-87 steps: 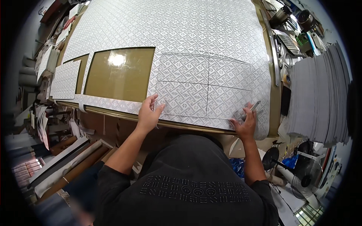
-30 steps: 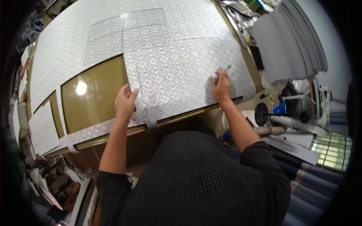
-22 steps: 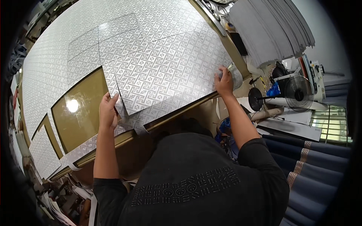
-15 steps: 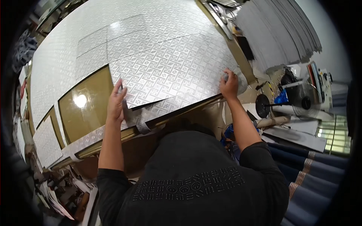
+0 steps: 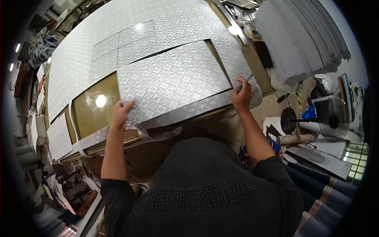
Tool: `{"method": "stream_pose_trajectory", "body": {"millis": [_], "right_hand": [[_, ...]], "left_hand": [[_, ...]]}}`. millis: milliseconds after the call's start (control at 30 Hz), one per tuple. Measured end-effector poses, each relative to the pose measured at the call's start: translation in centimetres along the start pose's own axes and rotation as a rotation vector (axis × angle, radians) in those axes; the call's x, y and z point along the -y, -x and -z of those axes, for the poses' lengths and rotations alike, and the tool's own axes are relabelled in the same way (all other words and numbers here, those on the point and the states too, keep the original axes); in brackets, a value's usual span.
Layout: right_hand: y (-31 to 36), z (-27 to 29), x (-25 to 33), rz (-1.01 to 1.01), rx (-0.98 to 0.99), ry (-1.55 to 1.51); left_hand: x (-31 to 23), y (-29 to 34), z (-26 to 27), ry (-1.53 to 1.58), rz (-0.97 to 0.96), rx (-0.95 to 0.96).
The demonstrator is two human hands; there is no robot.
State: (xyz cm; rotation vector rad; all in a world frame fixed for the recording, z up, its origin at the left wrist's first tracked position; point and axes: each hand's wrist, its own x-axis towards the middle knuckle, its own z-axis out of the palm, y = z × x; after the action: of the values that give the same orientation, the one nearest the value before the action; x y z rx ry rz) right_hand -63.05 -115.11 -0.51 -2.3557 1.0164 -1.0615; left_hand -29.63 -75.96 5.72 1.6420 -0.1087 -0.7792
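A large silver sheet [image 5: 79,51] with an embossed lattice pattern covers the table. A rectangular panel [image 5: 173,79] of the same material lies cut apart from it, slightly turned, with dark gaps along its far and right edges. My left hand [image 5: 121,111] pinches this panel at its near left edge, thumb on top. At the panel's near right corner, my right hand [image 5: 242,94] is closed round a small, slim dark tool whose kind I cannot make out. Left of the panel, a rectangular opening bares the olive-brown board [image 5: 89,106]. Strips of sheet hang over the near edge.
A clear rectangular plate [image 5: 126,43] lies on the sheet. Another cut piece [image 5: 60,136] rests at the left. On the right are a metal ruler [image 5: 239,33], a tall stack of grey sheets [image 5: 300,43], a fan [image 5: 333,120] and a blue curtain [image 5: 316,201].
The panel has come away from the surrounding sheet, shifting left and toward me with my left hand. Gaps have opened at its far and right sides. My view has tilted a little.
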Motion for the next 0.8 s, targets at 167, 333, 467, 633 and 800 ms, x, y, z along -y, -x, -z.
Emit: {"method": "stream_pose_trajectory", "body": {"millis": [167, 333, 467, 633, 800], "right_hand": [[0.2, 1.4, -1.5, -0.028, -0.039, -0.177], [-0.2, 4.5, -1.6, -0.062, 0.092, -0.411], [0.8, 9.9, -0.9, -0.122, 0.18, -0.235], [2.3, 11.5, -0.6, 0.052, 0.138, -0.167], [5.1, 11.8, 0.5, -0.202, 0.225, -0.437]], "left_hand": [[-3.6, 5.3, 6.4, 0.036, -0.042, -0.063], [0.8, 5.8, 25.5, -0.614, -0.098, -0.501], [1.8, 2.9, 13.3, -1.311, -0.584, -0.742], [0.3, 5.0, -14.7, -0.876, -1.021, 0.005], [2.5, 6.7, -30.7, -0.837, -1.273, 0.579]]}}
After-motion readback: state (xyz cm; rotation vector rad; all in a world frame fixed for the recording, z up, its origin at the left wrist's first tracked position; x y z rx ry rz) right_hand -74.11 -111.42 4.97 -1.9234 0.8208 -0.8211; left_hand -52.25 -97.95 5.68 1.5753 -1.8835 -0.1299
